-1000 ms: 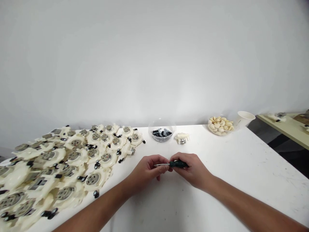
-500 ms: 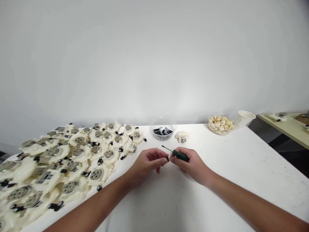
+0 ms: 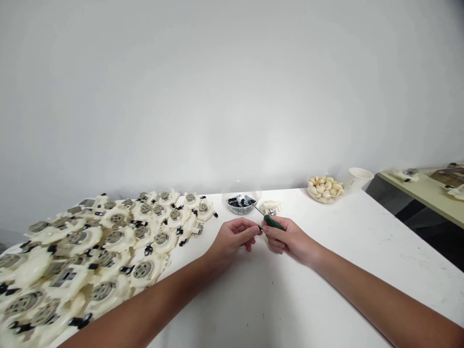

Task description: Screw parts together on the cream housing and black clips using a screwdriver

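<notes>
My right hand (image 3: 288,238) is shut around the green handle of a small screwdriver (image 3: 273,223), whose thin steel shaft points up and left toward the far side. My left hand (image 3: 234,238) pinches a tiny black part (image 3: 260,228) between its fingertips, close to the screwdriver's handle. The part is too small to make out in detail. Just beyond the hands lies a cream plastic piece with a metal bit (image 3: 271,208), and the shaft tip is near it. Both hands are over a white table (image 3: 326,256).
Several cream plastic discs with grey metal centres (image 3: 142,269) are spread over the table's left side. Along the far edge stand a clear bowl of black parts (image 3: 241,203), a clear bowl of pale cloves (image 3: 324,189) and a white paper cup (image 3: 359,178). Another table (image 3: 424,193) stands at right.
The screwdriver has swung from pointing left to pointing up and left. Both hands have moved toward the far edge, and the view has shifted slightly.
</notes>
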Motion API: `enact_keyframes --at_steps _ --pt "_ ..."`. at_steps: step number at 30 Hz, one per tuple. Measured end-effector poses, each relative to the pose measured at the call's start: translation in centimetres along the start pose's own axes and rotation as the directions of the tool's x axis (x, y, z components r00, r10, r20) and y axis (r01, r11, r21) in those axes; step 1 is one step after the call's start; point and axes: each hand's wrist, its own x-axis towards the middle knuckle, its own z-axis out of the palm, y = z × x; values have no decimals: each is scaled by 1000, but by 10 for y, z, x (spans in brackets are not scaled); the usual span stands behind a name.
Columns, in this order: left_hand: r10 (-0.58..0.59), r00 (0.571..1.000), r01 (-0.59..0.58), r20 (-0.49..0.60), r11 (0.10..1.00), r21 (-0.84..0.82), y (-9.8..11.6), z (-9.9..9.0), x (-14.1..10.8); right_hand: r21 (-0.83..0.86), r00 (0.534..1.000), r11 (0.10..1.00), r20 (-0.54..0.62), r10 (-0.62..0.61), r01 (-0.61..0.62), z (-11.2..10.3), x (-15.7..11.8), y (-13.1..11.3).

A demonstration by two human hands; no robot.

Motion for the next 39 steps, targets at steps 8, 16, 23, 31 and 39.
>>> enact_keyframes --at_steps 8,16,23,31,39 --pt "-41 997 44 60 997 -64 -2 -5 0 -28 1000 1000 1 11 -11 -2 -3 -3" --pt "-47 998 50 47 997 -52 -1 -5 1 -100 998 994 -40 49 -53 -3 -2 -2" --pt "-44 998 43 -34 999 -33 -1 -2 -3 -106 998 992 -33 60 -63 -3 -3 -5" --pt "-57 997 56 -43 998 -18 -1 -1 -5 -129 996 988 -30 85 -88 -3 -2 -4" --pt "-45 998 44 -49 998 -39 -5 -1 -5 -187 994 977 -66 92 -103 -5 -3 -1"
